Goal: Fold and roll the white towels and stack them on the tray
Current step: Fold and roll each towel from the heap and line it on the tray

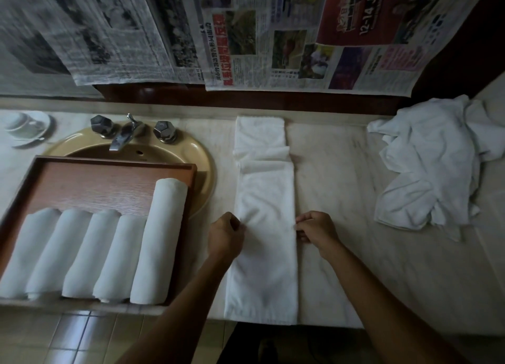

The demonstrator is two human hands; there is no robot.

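Observation:
A white towel (pixel 265 227), folded into a long narrow strip, lies on the marble counter and runs from the back wall to the front edge. My left hand (pixel 225 233) pinches its left edge about halfway along. My right hand (pixel 314 231) pinches the right edge opposite. A wooden tray (pixel 90 183) rests over the sink on the left and holds several rolled white towels (pixel 109 254) side by side. A heap of unfolded white towels (pixel 429 164) lies at the right.
A beige sink (pixel 202 155) with a chrome tap (pixel 123 136) sits behind the tray. A cup on a saucer (pixel 24 125) stands at far left. Newspaper sheets (pixel 246 35) hang on the wall behind. Tiled floor shows below the counter edge.

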